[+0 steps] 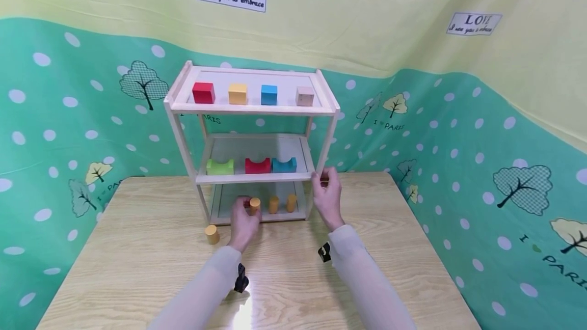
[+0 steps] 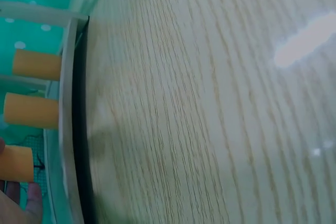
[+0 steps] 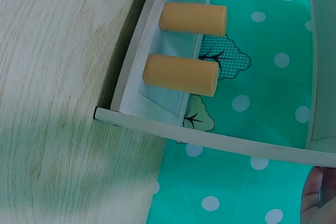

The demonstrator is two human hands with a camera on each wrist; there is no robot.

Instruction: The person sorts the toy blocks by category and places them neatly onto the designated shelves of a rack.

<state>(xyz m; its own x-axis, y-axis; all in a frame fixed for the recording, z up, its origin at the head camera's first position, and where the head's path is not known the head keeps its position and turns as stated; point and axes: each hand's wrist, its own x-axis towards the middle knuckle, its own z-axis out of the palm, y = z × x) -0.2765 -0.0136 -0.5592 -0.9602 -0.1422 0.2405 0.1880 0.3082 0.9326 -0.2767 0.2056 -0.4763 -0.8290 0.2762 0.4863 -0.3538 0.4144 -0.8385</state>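
Observation:
My left hand (image 1: 244,223) pinches an orange-yellow wooden cylinder (image 1: 255,204) at the front of the bottom shelf. In the left wrist view, a gap separates this held cylinder (image 2: 16,163) from the shelf floor. To its right, two matching cylinders (image 1: 273,204) (image 3: 181,74) stand upright on the bottom shelf. My right hand (image 1: 327,197) holds the white rack (image 1: 257,178) by its right side, at middle-shelf height; its fingers are partly cut off in the right wrist view. Another cylinder (image 1: 212,234) stands on the table, left of my left hand.
Red, yellow, blue and pale cubes (image 1: 304,96) line the top shelf. On the middle shelf sit green, red and blue arch-cut blocks (image 1: 220,167). The rack stands on a wood-grain table (image 1: 293,279), with a patterned cloth (image 1: 69,131) behind and beside it.

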